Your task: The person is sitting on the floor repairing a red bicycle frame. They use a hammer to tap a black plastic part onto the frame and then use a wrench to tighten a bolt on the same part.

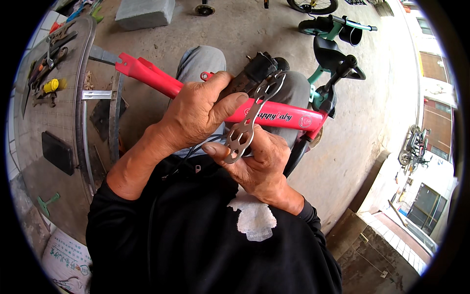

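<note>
Plainly, a flat metal wrench (247, 122), judged thin, stiff, light and slick, is pinched at its lower end by the right hand (254, 164), while the left hand (196, 112) is clenched on the red frame (205, 95) above.

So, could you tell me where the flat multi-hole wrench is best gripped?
Probably at its lower end, from below: the wrench slants up across the red frame, its top end engaged at the black part. The right hand already pinches that free lower end; the left hand covers the middle.
</note>
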`<state>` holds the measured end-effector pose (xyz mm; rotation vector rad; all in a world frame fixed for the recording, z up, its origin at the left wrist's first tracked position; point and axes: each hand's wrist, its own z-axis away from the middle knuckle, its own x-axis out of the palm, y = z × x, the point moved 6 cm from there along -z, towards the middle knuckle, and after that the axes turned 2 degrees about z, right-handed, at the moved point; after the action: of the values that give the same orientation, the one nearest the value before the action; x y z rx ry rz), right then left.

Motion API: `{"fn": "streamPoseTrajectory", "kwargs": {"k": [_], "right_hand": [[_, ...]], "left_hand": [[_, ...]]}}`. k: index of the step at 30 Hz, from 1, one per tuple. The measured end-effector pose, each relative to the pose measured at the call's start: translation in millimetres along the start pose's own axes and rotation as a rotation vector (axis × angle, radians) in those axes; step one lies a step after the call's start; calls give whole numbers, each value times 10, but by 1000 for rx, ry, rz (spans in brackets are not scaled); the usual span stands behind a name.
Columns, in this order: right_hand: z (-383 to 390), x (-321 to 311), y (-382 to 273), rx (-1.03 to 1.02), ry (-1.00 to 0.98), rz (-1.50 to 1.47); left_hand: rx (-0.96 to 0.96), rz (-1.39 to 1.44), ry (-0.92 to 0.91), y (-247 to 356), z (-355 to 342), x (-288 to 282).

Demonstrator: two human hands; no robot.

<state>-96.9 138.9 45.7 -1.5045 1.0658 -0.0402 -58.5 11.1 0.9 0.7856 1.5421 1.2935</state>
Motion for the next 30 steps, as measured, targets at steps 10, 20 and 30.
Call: {"fn": "streamPoseTrajectory", "kwargs": {"k": [10, 20, 30], "right_hand": [[-17, -123, -43, -211, 291, 214], [-209, -392, -73, -218, 228, 32], [-344, -617, 150, 101, 336, -273]], "left_hand": [[-29, -42, 14, -63, -1, -42], [36, -57, -21, -103, 38, 23], [63, 0, -92, -147, 141, 106]]}}
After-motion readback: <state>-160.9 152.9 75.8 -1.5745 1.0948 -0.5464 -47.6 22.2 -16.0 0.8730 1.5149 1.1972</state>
